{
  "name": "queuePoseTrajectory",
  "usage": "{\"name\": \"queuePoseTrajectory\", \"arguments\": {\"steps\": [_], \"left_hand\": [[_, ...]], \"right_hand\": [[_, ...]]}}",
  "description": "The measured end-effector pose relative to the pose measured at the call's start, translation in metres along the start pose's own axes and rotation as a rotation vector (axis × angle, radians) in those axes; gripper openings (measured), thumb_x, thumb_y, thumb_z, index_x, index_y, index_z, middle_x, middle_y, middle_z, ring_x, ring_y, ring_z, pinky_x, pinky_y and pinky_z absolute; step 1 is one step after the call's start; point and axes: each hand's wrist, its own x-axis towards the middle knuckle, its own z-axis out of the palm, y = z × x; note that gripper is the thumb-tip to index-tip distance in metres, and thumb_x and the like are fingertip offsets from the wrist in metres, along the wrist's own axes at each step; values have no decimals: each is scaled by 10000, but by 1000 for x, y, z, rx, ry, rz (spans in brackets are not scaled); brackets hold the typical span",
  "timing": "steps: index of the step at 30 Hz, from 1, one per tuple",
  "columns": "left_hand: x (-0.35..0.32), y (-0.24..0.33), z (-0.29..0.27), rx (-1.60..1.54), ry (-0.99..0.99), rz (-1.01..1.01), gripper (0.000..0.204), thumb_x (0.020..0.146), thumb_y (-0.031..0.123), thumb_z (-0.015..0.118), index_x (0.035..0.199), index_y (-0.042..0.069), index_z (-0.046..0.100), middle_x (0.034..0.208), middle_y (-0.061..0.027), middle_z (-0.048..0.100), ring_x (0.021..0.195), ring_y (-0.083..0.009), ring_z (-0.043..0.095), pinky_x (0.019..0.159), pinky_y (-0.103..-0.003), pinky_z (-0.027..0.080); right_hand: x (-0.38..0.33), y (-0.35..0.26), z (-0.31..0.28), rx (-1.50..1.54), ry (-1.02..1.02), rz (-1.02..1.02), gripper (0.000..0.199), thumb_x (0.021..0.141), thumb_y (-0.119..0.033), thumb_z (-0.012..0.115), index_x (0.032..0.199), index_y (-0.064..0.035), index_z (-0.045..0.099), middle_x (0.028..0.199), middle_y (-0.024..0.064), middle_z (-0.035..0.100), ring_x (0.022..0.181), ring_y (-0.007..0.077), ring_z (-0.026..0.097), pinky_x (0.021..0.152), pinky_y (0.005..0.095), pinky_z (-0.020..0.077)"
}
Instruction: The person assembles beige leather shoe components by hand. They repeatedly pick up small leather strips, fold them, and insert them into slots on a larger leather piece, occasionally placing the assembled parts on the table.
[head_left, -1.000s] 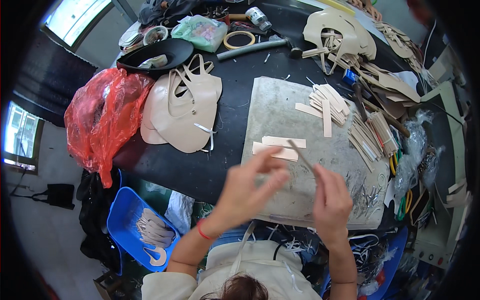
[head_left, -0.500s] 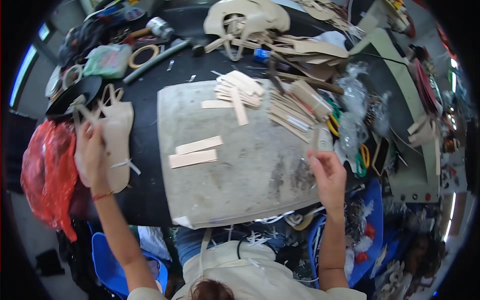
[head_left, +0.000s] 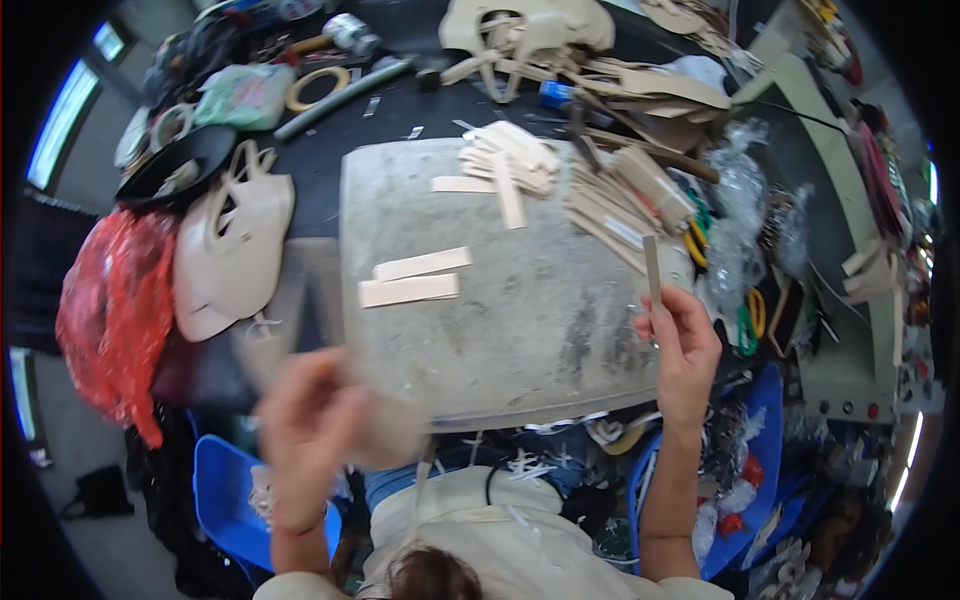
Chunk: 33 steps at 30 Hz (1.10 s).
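Observation:
My right hand (head_left: pixel 685 345) is closed at the mat's right side, pinching a narrow tan strip (head_left: pixel 652 264) upright between thumb and fingers. Blurred by motion, my left hand (head_left: pixel 315 430) is near the front left of the table, curled on a smeared beige flat piece (head_left: pixel 390 432). To its upper left lies a pile of beige cut-out pieces (head_left: pixel 235 250) with straps. Two pale leather strips (head_left: pixel 408 290) rest on the grey mat (head_left: pixel 520 340), apart from each other at the far end. More pale strips (head_left: pixel 508 160) are heaped at the mat's back edge.
Bundled tan strips (head_left: pixel 610 215) and a hammer (head_left: pixel 582 130) lie at the mat's back right, beside clear plastic wrap (head_left: pixel 740 185). A red plastic bag (head_left: pixel 115 320) and a black bowl (head_left: pixel 180 165) stand left. Blue bins (head_left: pixel 225 500) sit below the table's front edge.
My left hand has left the beige pile, moving right and toward me with a beige piece. My right hand still holds the strip upright. The whole view has shifted slightly.

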Motion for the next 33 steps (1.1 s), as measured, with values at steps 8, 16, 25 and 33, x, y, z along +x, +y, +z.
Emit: {"name": "queuePoseTrajectory", "arguments": {"steps": [8, 16, 25, 33], "left_hand": [[0, -1, 56, -339, -210, -61, 338, 856, -23, 607, 1190, -48, 560, 1009, -67, 549, 924, -134, 597, 758, -237, 556], [1, 9, 60, -455, -202, -100, 314, 882, 2, 599, 1186, -62, 553, 1032, -77, 564, 992, -150, 596, 802, -260, 554], [1, 5, 56, -652, -190, -307, 255, 922, 48, 586, 1152, -58, 561, 924, -69, 622, 868, -124, 627, 717, -228, 524], [0, 13, 62, -394, -94, -103, 263, 870, 11, 649, 1119, -59, 599, 893, -73, 633, 830, -120, 620, 669, -237, 552]], "right_hand": [[-35, -38, 62, 26, -483, -23, 172, 844, 2, 638, 1012, -6, 674, 833, 57, 597, 683, 76, 561, 613, 203, 456], [-27, -46, 84, 5, -529, -14, 156, 837, -24, 664, 990, -8, 690, 760, 33, 582, 596, 50, 511, 498, 202, 390], [-30, -44, 87, 180, -565, 89, 130, 829, -11, 655, 954, 13, 680, 759, 27, 580, 587, 40, 499, 499, 194, 377], [-40, -43, 87, 34, -476, -38, 121, 802, 7, 658, 922, 1, 672, 756, 45, 588, 590, 67, 544, 497, 216, 421]]}}
